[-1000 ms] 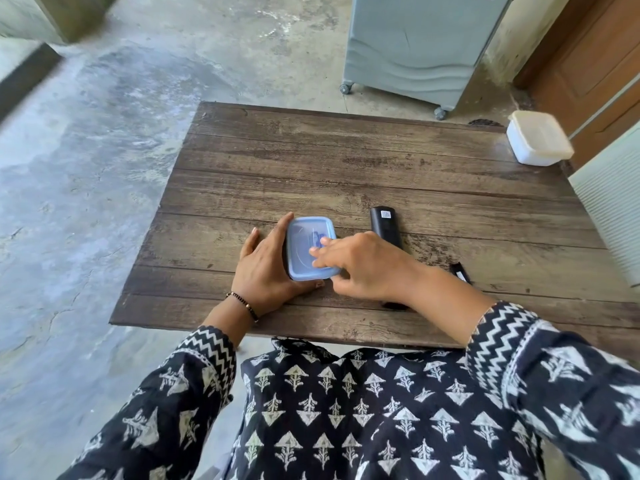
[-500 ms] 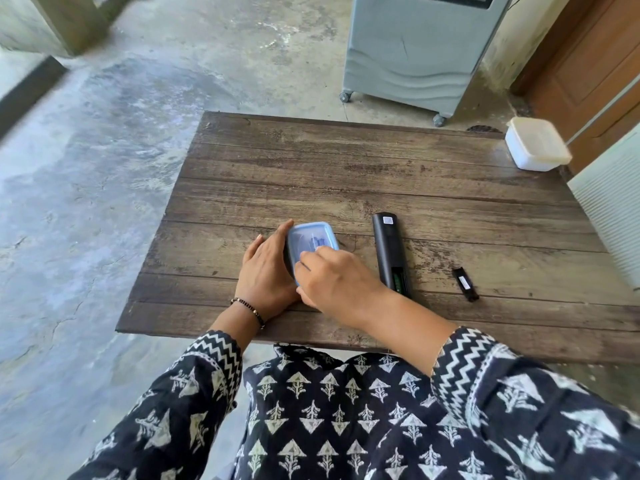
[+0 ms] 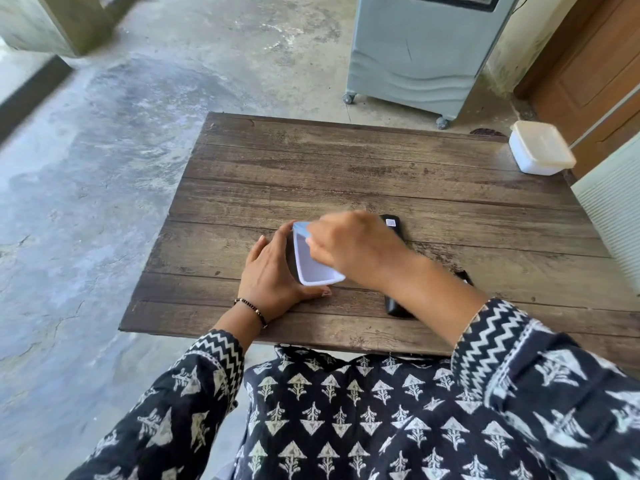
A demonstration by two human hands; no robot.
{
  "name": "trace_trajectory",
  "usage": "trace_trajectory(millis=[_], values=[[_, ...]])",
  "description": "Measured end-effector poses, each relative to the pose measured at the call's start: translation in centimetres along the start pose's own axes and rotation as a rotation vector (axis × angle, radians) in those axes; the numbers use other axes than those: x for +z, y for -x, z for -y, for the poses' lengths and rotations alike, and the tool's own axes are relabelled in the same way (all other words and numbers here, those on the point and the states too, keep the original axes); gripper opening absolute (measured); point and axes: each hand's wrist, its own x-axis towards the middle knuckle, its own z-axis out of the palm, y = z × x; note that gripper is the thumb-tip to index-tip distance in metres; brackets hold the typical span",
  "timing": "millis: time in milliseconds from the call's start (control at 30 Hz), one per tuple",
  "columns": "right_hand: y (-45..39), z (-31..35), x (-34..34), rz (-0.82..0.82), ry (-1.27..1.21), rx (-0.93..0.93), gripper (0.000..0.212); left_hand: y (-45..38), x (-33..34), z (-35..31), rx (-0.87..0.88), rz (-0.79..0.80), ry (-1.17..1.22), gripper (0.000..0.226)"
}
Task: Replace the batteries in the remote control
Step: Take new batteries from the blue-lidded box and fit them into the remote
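A small plastic box with a light blue lid (image 3: 313, 265) stands on the wooden table (image 3: 346, 174) near its front edge. My left hand (image 3: 273, 278) wraps around the box's left side and holds it down. My right hand (image 3: 356, 247), blurred by motion, grips the lid's far right edge, and the lid is tilted up off the box. What lies inside the box is hidden. The black remote control (image 3: 393, 225) lies lengthwise just right of the box, mostly covered by my right forearm. Its loose black battery cover (image 3: 465, 276) peeks out beyond my arm.
A white lidded container (image 3: 540, 152) sits at the table's far right corner. A grey wheeled cooler (image 3: 422, 53) stands on the concrete floor behind the table. A wooden door and a white ribbed panel (image 3: 613, 209) are on the right.
My right hand moved from the box's near side across to its far right edge and pulled the lid up; the lid lay flat before. My left hand kept its hold.
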Motion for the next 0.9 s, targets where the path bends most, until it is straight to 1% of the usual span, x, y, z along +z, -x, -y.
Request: trace_trajectory(millis=[33,67,133,200,333,400,467,600,667,733,800,833,900], values=[[-0.5,-0.5,-0.8,0.010,-0.021,0.088,0.017,0.0,-0.1,0.0,-0.006,-0.004,0.001,0.124],[-1.1,-1.2,-1.3,-0.020,-0.063,0.170,0.020,0.0,-0.1,0.0,-0.011,-0.005,-0.001,0.126],[-2.3,-3.1,-1.7,-0.144,-0.159,0.317,0.023,0.0,-0.2,-0.1,-0.013,-0.006,0.003,0.127],[-3.5,-5.1,-1.2,-0.232,-0.264,0.496,0.022,0.1,-0.2,-0.1,-0.014,-0.004,0.008,0.126],[-5.4,-8.3,1.9,-0.394,-0.475,0.967,0.022,0.2,-0.1,0.3,0.016,0.001,-0.012,0.127],[-6.0,-8.8,3.6,-0.422,-0.642,1.151,0.023,0.2,0.0,0.5,0.032,0.008,-0.013,0.129],[-6.4,-8.9,5.1,-0.383,-0.743,1.240,0.021,0.1,0.0,0.6,0.044,0.015,-0.018,0.130],[-6.5,-8.6,6.3,-0.265,-0.690,1.241,0.016,0.1,-0.1,0.7,0.063,0.021,-0.018,0.135],[-6.4,-8.7,6.4,-0.221,-0.626,1.234,0.014,0.1,-0.1,0.7,0.065,0.028,-0.014,0.137],[-6.2,-8.6,6.2,-0.138,-0.532,1.207,0.011,0.1,-0.1,0.7,0.064,0.030,-0.008,0.141],[-5.7,-8.2,5.5,-0.076,-0.391,1.093,0.007,0.1,-0.1,0.7,0.061,0.026,0.003,0.137],[-5.3,-7.8,4.9,-0.088,-0.326,0.992,0.009,0.1,-0.1,0.8,0.060,0.023,0.006,0.134],[-4.3,-6.6,3.6,-0.127,-0.283,0.728,0.011,0.1,0.0,0.9,0.068,0.011,0.008,0.126]])
